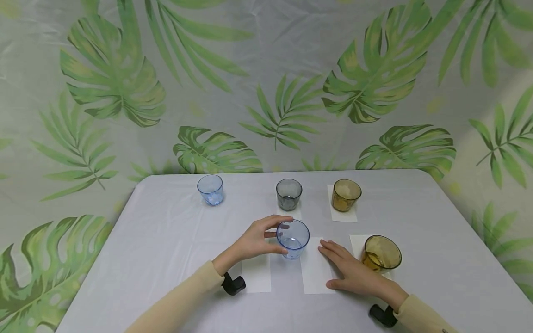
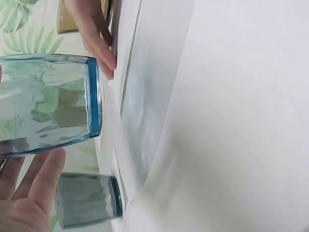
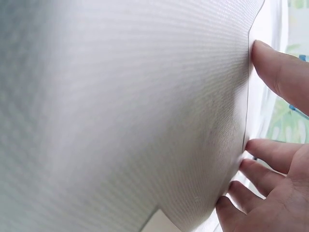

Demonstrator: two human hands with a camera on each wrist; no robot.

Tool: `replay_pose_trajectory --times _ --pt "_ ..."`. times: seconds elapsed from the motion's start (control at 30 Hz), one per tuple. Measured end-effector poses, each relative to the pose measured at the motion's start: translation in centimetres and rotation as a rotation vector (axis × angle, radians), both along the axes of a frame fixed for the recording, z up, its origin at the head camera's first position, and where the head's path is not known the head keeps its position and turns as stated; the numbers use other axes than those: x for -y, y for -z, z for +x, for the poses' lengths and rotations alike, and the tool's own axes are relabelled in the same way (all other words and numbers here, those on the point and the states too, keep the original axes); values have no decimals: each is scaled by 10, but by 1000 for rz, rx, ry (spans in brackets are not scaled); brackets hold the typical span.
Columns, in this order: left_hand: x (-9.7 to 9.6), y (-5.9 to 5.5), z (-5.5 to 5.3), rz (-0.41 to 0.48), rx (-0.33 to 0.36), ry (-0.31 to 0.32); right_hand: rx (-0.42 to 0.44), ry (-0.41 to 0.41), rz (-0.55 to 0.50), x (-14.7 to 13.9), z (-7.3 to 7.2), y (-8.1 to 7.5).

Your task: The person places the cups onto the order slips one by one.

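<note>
In the head view my left hand (image 1: 254, 240) grips a clear blue glass (image 1: 293, 240) by its sides, thumb in front and fingers behind. The left wrist view shows this blue glass (image 2: 48, 104) upright, its base apart from the table. Just right of it, my right hand (image 1: 354, 270) lies with spread fingers over a white paper strip (image 1: 316, 277). In the right wrist view the fingertips (image 3: 248, 145) touch down at the paper's edge. An amber glass (image 1: 385, 252) stands behind the right hand, partly covered by it.
At the back stand another blue glass (image 1: 210, 190), a grey glass (image 1: 288, 195) and a second amber glass (image 1: 345, 195). A paper strip (image 1: 257, 277) lies by the left wrist; others lie under the grey and amber glasses. White cloth (image 1: 166, 240) covers the table.
</note>
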State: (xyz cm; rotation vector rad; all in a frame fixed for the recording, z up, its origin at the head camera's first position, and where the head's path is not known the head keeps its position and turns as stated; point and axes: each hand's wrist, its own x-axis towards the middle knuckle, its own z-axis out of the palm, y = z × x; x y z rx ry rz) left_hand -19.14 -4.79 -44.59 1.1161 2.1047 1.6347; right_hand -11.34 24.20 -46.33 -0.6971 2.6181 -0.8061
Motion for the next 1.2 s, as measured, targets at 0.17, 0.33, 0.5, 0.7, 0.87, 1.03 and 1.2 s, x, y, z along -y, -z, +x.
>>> replay_pose_trajectory --times 0.17,0.33,0.5,0.7,0.87,1.03,1.2 --pt "-12 5 5 15 -2 36 0 2 2 0 0 0" --pt "-21 9 10 18 -1 65 -15 0 -2 -1 1 0" --pt "-30 11 13 13 -1 87 -26 7 13 -1 1 1" --pt "-38 14 17 8 0 103 22 38 10 -1 1 1" --pt "-44 15 18 17 -6 117 34 47 -12 -1 1 0" --pt "-47 12 22 18 -6 123 17 34 -28 -2 1 1" --pt "-49 13 23 12 -17 124 16 41 -22 -2 1 1"
